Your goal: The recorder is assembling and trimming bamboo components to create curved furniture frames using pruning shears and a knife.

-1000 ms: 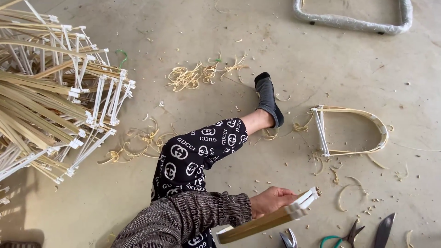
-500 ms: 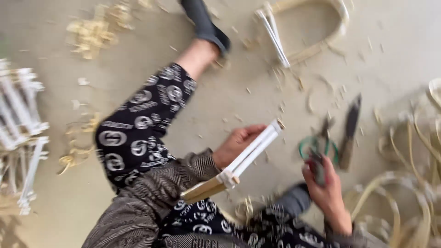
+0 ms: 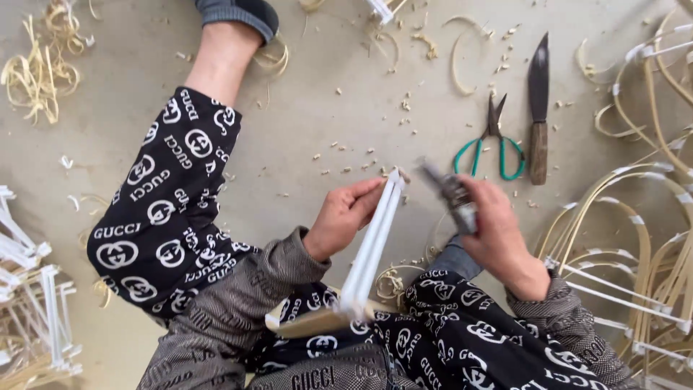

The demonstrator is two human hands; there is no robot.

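My left hand (image 3: 344, 218) grips a bundle of long white-wrapped bamboo strips (image 3: 370, 253) near its top end; the bundle slants down towards my lap. My right hand (image 3: 493, 229) holds a small dark metal tool (image 3: 449, 193), blurred, with its tip close to the upper end of the bundle. I sit on the floor with my legs in black patterned trousers (image 3: 167, 217) spread out.
Green-handled scissors (image 3: 493, 141) and a dark knife with a wooden handle (image 3: 538, 108) lie on the concrete floor beyond my right hand. Bent bamboo frames (image 3: 635, 253) are heaped at the right, more frames (image 3: 32, 303) at the left. Shavings (image 3: 32, 72) litter the floor.
The view has dropped towards my lap. My right hand has picked the metal tool off the floor near the scissors and brought it up to the bundle's end.
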